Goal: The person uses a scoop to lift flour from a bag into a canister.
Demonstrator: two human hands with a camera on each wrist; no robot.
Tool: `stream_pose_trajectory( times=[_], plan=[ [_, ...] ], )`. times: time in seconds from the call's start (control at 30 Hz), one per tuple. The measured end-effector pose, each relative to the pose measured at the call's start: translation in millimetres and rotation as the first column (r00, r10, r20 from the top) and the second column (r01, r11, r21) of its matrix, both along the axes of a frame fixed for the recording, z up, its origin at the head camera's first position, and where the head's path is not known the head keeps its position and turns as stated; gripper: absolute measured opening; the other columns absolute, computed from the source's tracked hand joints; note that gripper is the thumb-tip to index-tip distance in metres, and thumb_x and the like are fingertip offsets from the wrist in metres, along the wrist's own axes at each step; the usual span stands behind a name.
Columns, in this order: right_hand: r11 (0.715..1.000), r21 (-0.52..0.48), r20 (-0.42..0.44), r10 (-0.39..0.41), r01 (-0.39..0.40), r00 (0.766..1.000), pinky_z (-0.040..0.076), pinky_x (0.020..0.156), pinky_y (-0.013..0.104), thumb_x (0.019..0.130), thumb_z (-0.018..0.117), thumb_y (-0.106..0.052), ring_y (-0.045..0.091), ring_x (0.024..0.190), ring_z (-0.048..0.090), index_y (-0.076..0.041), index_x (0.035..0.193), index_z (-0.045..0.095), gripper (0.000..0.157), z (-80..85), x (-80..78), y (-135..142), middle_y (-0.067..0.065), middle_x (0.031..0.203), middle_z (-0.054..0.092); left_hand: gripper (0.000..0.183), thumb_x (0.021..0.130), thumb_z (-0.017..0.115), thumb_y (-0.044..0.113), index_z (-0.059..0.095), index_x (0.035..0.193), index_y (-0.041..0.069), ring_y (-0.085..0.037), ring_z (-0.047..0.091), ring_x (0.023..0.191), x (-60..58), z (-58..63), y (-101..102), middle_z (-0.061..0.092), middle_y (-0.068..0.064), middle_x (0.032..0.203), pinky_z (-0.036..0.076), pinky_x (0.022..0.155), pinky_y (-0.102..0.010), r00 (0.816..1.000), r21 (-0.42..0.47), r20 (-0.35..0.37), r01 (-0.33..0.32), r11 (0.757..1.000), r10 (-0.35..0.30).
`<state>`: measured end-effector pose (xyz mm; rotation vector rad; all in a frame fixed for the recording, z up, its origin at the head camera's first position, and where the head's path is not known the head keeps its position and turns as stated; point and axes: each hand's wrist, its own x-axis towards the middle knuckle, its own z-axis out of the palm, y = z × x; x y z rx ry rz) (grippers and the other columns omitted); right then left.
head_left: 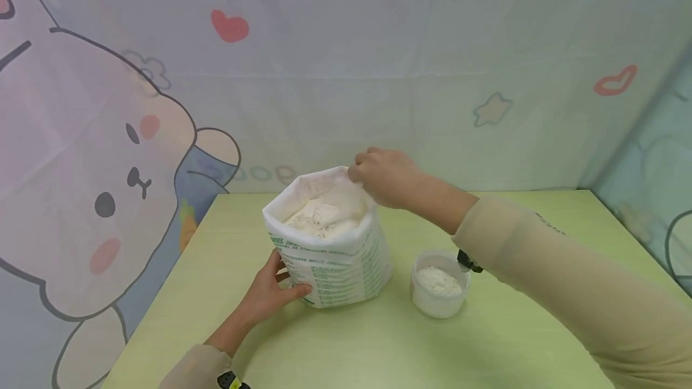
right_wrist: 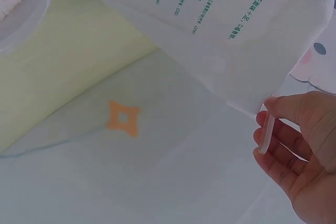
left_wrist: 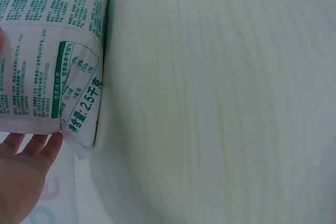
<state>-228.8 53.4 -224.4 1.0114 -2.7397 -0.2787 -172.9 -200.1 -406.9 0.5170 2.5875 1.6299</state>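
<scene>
A white flour bag with green print point(head_left: 346, 275) stands on the table, its top rolled open over white flour point(head_left: 319, 215). My left hand point(head_left: 267, 293) holds the bag's lower left side, thumb on the front; in the left wrist view its fingers point(left_wrist: 46, 148) curl at the bag's edge. At the far right rim, my right hand point(head_left: 386, 179) pinches a white plastic handle point(right_wrist: 268, 134) between thumb and fingers. The bag hides the handle's other end in the right wrist view. To the right of the bag is a round white tub point(head_left: 439, 302) containing flour.
The pale yellow-green table point(head_left: 367, 347) ends at a back edge against a cloth backdrop point(head_left: 411, 77) with hearts and a cartoon rabbit. The right forearm's beige sleeve point(head_left: 557, 281) reaches across the table's right side, close by the tub.
</scene>
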Motion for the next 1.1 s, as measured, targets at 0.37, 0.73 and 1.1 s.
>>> stream_pose_trajectory(
  times=[0.37,0.73,1.1],
  plan=[
    [0.98,-0.196,0.104,0.045,-0.024,0.994,0.055,0.075,0.034,0.087,0.062,-0.006,0.023,0.093,0.06,-0.01,0.106,0.065,0.02,-2.5,-2.1,14,0.007,0.1,0.062,0.074,0.074,0.078,0.02,0.033,0.132,0.02,-0.03,0.043,0.122,-11.8,-21.5,-7,0.047,-0.004,0.127,0.041,0.1,-0.048,1.0,0.007,-0.019,0.001,1.0,-0.001],
    [0.973,-0.222,0.114,0.083,-0.056,0.99,0.052,0.075,0.035,0.085,0.062,-0.004,0.023,0.086,0.058,-0.007,0.099,0.061,0.013,1.7,-0.1,24,0.007,0.095,0.059,0.074,0.072,0.079,0.023,0.034,0.131,0.023,-0.026,0.044,0.12,-15.4,-27.5,-8,0.048,-0.001,0.125,0.042,0.1,-0.047,1.0,0.034,-0.017,0.004,0.999,-0.003],
    [0.968,-0.243,0.153,0.101,-0.062,0.983,0.051,0.077,0.034,0.086,0.06,-0.004,0.022,0.086,0.057,-0.007,0.098,0.059,0.012,3.0,-1.2,30,0.007,0.096,0.059,0.073,0.075,0.078,0.017,0.033,0.132,0.013,-0.033,0.043,0.121,-2.7,-3.7,-1,0.047,-0.008,0.126,0.041,0.1,-0.049,1.0,0.007,-0.001,0.009,1.0,-0.009]
  ],
)
